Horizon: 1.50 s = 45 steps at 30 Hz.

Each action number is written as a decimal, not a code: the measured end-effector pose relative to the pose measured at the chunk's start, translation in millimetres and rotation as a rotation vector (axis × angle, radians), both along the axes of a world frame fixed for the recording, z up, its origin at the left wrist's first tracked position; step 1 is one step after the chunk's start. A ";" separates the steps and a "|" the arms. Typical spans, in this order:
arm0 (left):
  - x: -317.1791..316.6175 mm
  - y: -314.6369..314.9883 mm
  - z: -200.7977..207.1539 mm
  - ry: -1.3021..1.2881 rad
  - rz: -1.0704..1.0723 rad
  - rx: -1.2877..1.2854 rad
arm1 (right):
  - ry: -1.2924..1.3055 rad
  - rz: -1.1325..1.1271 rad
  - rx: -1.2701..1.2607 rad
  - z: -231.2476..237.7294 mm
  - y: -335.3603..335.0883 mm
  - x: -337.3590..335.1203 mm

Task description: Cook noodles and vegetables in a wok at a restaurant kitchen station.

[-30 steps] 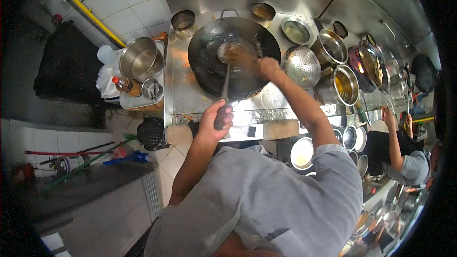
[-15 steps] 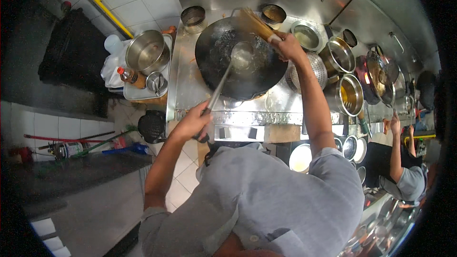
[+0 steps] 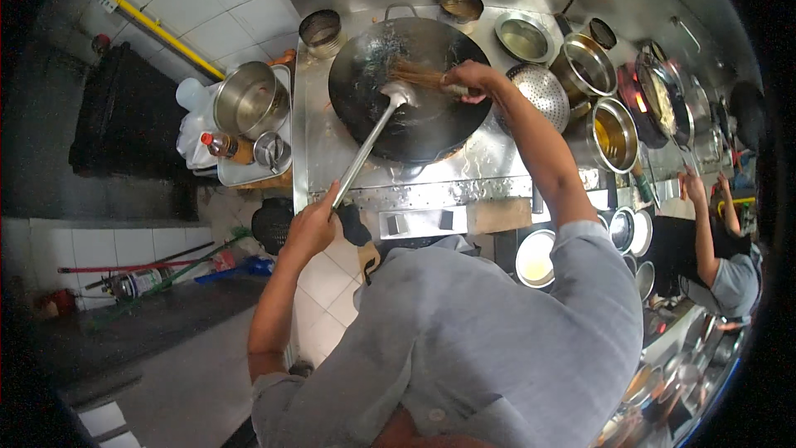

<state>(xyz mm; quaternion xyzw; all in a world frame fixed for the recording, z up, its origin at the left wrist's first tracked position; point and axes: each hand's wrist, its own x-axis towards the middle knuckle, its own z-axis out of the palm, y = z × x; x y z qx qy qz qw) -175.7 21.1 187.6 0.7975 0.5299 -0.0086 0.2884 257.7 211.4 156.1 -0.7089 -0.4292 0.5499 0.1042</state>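
A large dark wok [image 3: 352, 75] sits on the steel stove, its inside wet. My left hand [image 3: 311, 228] is closed round the long handle of a steel ladle [image 3: 365, 148], whose bowl is tipped over inside the wok. Gripped in my right hand [image 3: 470, 80] is a bamboo wok brush [image 3: 419, 75], held nearly level above the wok's middle. Its bristles lie at the ladle's bowl and seem to touch it. The brush's grip is mostly hidden by my fingers.
Right of the wok stand a perforated strainer [image 3: 539, 99], a pot of yellowish liquid [image 3: 612, 134] and a steel bowl [image 3: 524, 37]. On the left a tray [image 3: 240, 172] bears a steel pot [image 3: 249, 99] and a bottle [image 3: 228, 148]. Another person [image 3: 721, 282] works at far right.
The brush has come down from the wok's far right rim to the ladle's bowl. The ladle, earlier face up, has turned over. My left hand has shifted slightly left.
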 end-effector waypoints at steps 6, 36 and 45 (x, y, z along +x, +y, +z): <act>-8.0 3.3 -8.7 -0.132 0.066 -0.146 | 0.089 -0.071 0.042 -7.5 7.6 10.9; 283.7 -29.6 -161.9 -0.600 -0.289 0.113 | -0.461 0.150 0.695 67.9 -176.3 19.6; 187.5 49.7 -97.2 -0.556 0.071 0.447 | -0.462 0.566 0.347 10.9 -17.3 -73.0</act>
